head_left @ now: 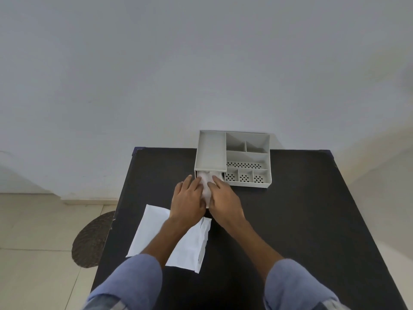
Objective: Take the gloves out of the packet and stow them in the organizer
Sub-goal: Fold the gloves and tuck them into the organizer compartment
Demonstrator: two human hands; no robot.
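Note:
A grey plastic organizer [247, 153] with several compartments stands at the table's far edge, its lower left drawer pulled out toward me. White gloves [206, 183] lie bunched in that drawer. My left hand [188, 199] and my right hand [224, 199] rest side by side on the gloves, fingers pressing down on them. Part of the drawer's front is hidden under my hands. The white packet [190, 242] lies flat on the table under my left forearm, its right end torn open.
The black table [290, 220] has its left edge near the packet and a white wall behind the organizer. A dark round stool seat [91, 240] sits on the tiled floor to the left.

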